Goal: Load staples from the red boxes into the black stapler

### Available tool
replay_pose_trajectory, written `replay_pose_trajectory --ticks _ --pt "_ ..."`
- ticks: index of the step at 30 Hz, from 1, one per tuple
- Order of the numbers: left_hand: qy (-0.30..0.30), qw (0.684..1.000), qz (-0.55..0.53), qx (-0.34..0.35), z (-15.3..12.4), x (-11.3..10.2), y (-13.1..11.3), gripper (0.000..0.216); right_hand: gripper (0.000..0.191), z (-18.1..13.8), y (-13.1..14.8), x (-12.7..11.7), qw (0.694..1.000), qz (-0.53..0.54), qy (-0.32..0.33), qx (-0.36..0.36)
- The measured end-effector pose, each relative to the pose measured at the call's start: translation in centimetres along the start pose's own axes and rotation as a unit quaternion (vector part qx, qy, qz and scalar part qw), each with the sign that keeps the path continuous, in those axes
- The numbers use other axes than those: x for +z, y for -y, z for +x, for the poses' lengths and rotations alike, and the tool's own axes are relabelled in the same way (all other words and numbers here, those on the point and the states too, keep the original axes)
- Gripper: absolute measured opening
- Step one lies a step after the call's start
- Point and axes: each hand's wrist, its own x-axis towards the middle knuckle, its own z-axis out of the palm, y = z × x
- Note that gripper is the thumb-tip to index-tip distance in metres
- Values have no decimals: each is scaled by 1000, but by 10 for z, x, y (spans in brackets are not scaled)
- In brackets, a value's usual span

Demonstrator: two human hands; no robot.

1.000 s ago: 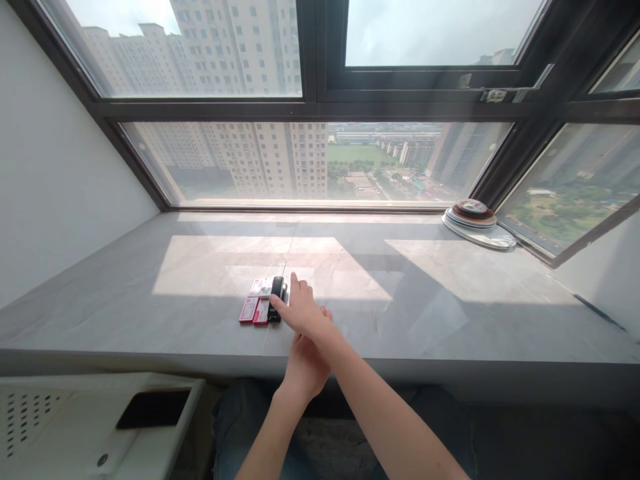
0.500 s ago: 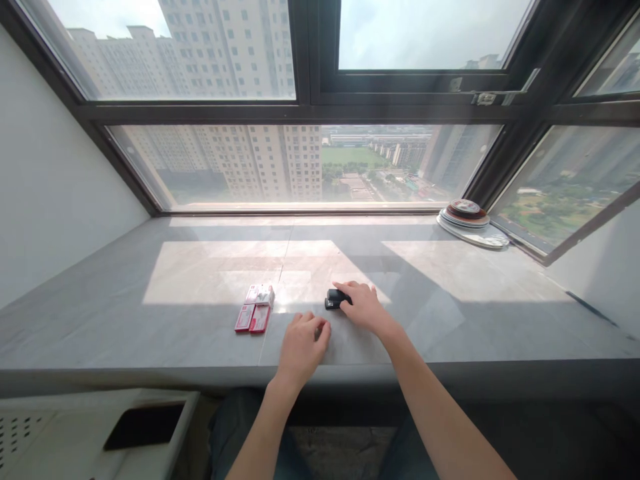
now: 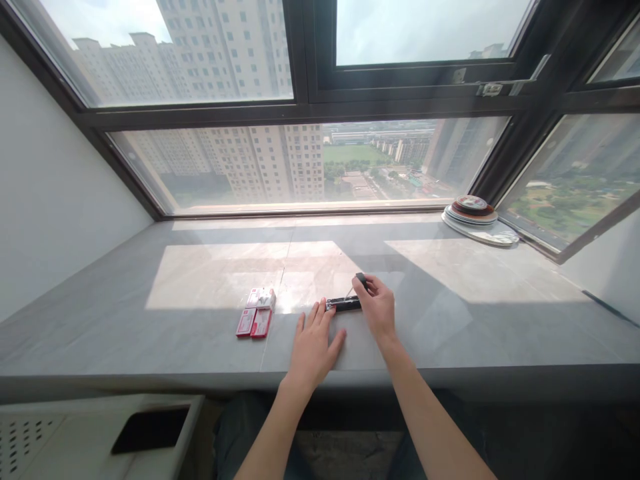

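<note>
A black stapler (image 3: 344, 305) lies on the grey stone sill in front of me, its base flat and its top arm swung up. My right hand (image 3: 376, 308) pinches the raised top arm between thumb and fingers. Flat on the sill, my left hand (image 3: 313, 343) has its fingers stretched out, the fingertips at the left end of the stapler's base. Whether they press on the base or only rest beside it, I cannot tell. The hinge end of the stapler is hidden behind my right hand. Left of my hands lie several small red and white boxes (image 3: 261, 323), grouped together.
A stack of round plates or discs (image 3: 473, 210) stands at the back right corner by the window. The sill's front edge (image 3: 450, 368) runs close to my forearms. Below it at the left is a white cabinet (image 3: 65, 440) with a dark phone-like slab (image 3: 150, 430).
The stapler was closed under my right hand; its top arm is now lifted. My left hand has gone from curled fingers to stretched ones and moved to the stapler's left end.
</note>
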Motion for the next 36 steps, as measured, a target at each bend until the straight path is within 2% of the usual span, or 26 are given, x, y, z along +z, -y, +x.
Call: replay_pose_trajectory --ticks 2,5,8,10,13,16,19,23,25,28,32,36 --pt "3 1000 5 -7 2 1 6 47 51 9 -11 -8 985 154 -23 79" --pt "10 1000 2 -5 5 -2 12 44 47 14 -30 -23 935 317 -23 160" --pt "0 1000 -8 6 2 -13 15 39 42 5 -42 -40 915 363 7 177" --pt "-49 999 15 -16 -5 -25 20 40 40 -9 -45 -53 913 367 25 175" --pt "-142 978 100 -118 -26 -41 33 53 44 -35 -48 -69 931 326 26 160" --pt "-157 958 150 -186 -50 -49 45 57 56 -55 -50 -77 973 185 40 135" --pt "-134 969 124 -163 -65 -52 45 43 52 -61 -48 -74 990 -3 105 99" --pt "-71 994 -15 -77 -59 -48 31 28 37 -51 -35 -60 970 -161 181 22" --pt "-34 995 -83 -45 -46 -42 19 27 37 -42 -26 -51 964 -177 198 -4" --pt "-14 990 -138 -30 -23 -28 2 35 40 -29 -18 -41 968 -149 201 -23" --pt "-9 986 -162 -23 1 -11 -15 41 40 -22 -20 -44 969 -120 216 27" --pt "1 983 -185 -7 7 -7 -18 39 39 -23 -31 -56 960 -97 250 76"
